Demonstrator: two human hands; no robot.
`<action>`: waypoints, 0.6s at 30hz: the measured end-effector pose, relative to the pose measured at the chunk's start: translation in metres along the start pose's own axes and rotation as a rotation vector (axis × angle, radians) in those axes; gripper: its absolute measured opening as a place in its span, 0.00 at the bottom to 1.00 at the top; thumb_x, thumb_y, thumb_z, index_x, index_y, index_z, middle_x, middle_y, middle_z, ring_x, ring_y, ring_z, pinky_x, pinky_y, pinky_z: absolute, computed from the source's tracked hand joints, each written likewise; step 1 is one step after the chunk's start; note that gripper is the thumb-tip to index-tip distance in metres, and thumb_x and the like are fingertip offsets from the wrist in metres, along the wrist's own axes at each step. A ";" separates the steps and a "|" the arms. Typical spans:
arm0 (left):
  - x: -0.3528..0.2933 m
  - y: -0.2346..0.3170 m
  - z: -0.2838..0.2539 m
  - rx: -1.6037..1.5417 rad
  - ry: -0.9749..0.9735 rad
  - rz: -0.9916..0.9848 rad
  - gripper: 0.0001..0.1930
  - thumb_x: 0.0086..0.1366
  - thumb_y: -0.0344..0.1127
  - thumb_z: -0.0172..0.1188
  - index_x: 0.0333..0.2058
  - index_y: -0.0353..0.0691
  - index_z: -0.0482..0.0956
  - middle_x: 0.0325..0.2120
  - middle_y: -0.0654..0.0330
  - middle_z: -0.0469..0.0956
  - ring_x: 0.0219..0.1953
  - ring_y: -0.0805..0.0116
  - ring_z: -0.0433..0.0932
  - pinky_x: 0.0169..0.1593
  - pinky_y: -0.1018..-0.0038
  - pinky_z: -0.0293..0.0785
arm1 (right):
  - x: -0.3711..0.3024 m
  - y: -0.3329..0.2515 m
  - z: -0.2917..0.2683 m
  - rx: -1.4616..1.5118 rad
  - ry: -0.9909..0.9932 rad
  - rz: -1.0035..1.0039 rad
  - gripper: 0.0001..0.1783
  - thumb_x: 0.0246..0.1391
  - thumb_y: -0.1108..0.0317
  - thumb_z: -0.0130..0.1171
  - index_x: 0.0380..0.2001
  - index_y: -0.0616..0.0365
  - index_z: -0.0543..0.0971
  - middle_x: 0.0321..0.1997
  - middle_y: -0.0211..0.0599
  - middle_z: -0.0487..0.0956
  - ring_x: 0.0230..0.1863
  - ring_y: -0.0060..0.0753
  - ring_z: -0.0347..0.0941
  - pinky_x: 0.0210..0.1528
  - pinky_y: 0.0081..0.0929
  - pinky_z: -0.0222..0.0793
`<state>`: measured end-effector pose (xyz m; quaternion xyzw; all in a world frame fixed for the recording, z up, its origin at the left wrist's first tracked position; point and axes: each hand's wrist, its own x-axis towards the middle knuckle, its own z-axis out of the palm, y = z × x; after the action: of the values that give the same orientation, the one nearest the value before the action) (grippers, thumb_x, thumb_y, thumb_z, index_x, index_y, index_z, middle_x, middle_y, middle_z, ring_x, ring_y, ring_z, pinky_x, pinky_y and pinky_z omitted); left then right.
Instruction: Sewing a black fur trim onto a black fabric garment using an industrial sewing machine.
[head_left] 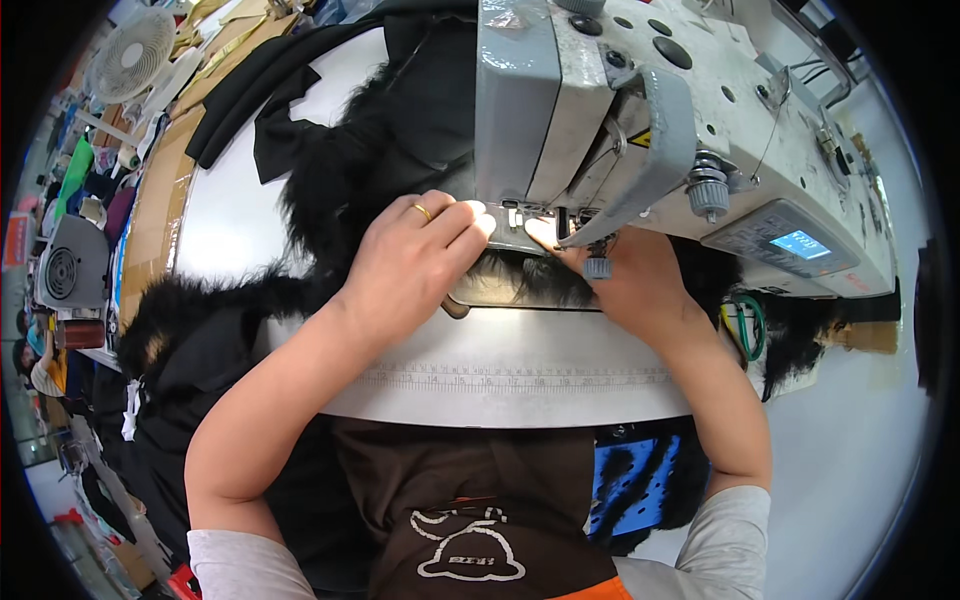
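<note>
Nearest the lens in the head view, my sewing machine (735, 110) fills the upper right, with my apron (460, 465) at the lower edge. Black fur (325, 190) lies left of the presser foot (516, 217), shaggy pile beside smooth dark backing (445, 120); more pile shows in front of the foot. My left hand (405, 260) lies palm down, fingers bent, tips just beside the foot; whether they pinch or merely press, I cannot tell. My right hand (640, 275) comes from the other side, partly behind the machine, so its grip cannot be told. Fur like this should be light, soft and limp, the pile slippery; best held flat by the backing, fingertips clear of the foot.
</note>
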<state>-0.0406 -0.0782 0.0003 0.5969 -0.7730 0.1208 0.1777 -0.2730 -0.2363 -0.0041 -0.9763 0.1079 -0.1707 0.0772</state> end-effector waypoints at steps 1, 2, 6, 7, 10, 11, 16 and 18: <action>0.000 -0.001 -0.001 0.057 0.003 0.009 0.15 0.56 0.30 0.61 0.44 0.38 0.80 0.38 0.63 0.77 0.47 0.63 0.78 0.53 0.67 0.77 | 0.000 -0.001 0.002 0.004 0.002 0.002 0.10 0.48 0.74 0.59 0.36 0.54 0.80 0.31 0.33 0.77 0.38 0.41 0.80 0.32 0.42 0.75; -0.002 -0.002 -0.002 0.058 -0.002 0.010 0.15 0.56 0.30 0.61 0.44 0.38 0.80 0.38 0.63 0.77 0.47 0.63 0.78 0.53 0.67 0.77 | 0.000 -0.002 0.004 -0.031 0.014 -0.013 0.10 0.48 0.74 0.59 0.37 0.53 0.80 0.31 0.32 0.77 0.37 0.40 0.79 0.32 0.41 0.75; -0.010 0.001 -0.001 0.035 0.025 0.096 0.16 0.55 0.29 0.62 0.44 0.36 0.81 0.42 0.59 0.79 0.46 0.62 0.80 0.52 0.67 0.79 | 0.000 0.006 -0.001 -0.068 0.019 -0.161 0.10 0.49 0.74 0.57 0.37 0.52 0.80 0.33 0.29 0.77 0.35 0.38 0.78 0.31 0.40 0.74; -0.012 0.004 -0.001 0.012 0.082 0.109 0.17 0.55 0.29 0.63 0.45 0.35 0.81 0.43 0.57 0.80 0.46 0.62 0.80 0.52 0.67 0.80 | -0.001 0.008 -0.002 -0.065 0.019 -0.157 0.10 0.49 0.74 0.57 0.37 0.52 0.80 0.33 0.29 0.77 0.35 0.38 0.78 0.31 0.40 0.74; -0.017 0.006 -0.004 0.028 0.052 0.104 0.19 0.55 0.28 0.63 0.47 0.34 0.81 0.47 0.55 0.81 0.49 0.60 0.81 0.53 0.67 0.81 | -0.002 0.009 -0.003 -0.041 0.065 -0.168 0.10 0.49 0.72 0.58 0.37 0.51 0.80 0.34 0.28 0.77 0.34 0.37 0.77 0.30 0.39 0.74; -0.017 0.006 -0.004 0.031 0.056 0.090 0.19 0.55 0.28 0.63 0.47 0.34 0.81 0.47 0.56 0.81 0.49 0.60 0.81 0.54 0.68 0.82 | -0.002 0.009 -0.003 -0.054 0.053 -0.163 0.10 0.49 0.71 0.58 0.37 0.50 0.80 0.35 0.27 0.77 0.34 0.36 0.77 0.30 0.38 0.74; -0.017 0.006 -0.008 0.026 0.020 0.048 0.18 0.56 0.29 0.62 0.47 0.35 0.81 0.47 0.57 0.81 0.51 0.60 0.82 0.55 0.69 0.82 | -0.002 0.004 0.002 -0.174 0.028 -0.182 0.08 0.50 0.68 0.60 0.36 0.49 0.79 0.39 0.23 0.79 0.36 0.33 0.77 0.30 0.36 0.73; -0.021 0.007 -0.008 0.021 0.007 0.044 0.18 0.56 0.29 0.62 0.47 0.35 0.81 0.48 0.57 0.82 0.52 0.60 0.82 0.55 0.69 0.82 | -0.002 0.003 0.000 -0.034 -0.041 -0.180 0.33 0.48 0.77 0.62 0.59 0.37 0.83 0.40 0.31 0.85 0.35 0.39 0.79 0.34 0.40 0.74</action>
<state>-0.0419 -0.0546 -0.0007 0.5812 -0.7840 0.1349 0.1714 -0.2752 -0.2390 -0.0050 -0.9866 0.0210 -0.1549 0.0474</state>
